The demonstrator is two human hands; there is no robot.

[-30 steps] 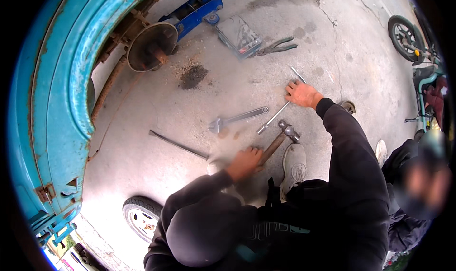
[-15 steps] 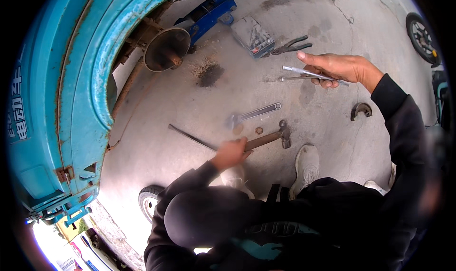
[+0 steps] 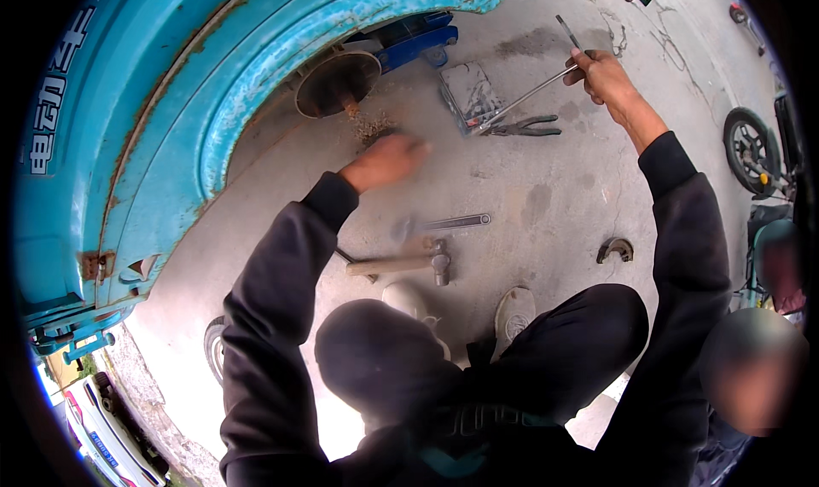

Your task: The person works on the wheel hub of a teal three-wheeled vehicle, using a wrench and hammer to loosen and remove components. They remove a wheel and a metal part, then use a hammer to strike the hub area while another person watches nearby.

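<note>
So the long metal rod is in my right hand, fingers curled round it, low end by the pliers and clear case. My left hand is a blur near the rusty drum; can't tell if those fingers grip anything. Hammer's lying near my shoes.

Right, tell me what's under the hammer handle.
A dark metal bar seems to cross beneath the hammer handle; a short piece shows on each side. The stretch in between is covered and cannot be seen.
</note>
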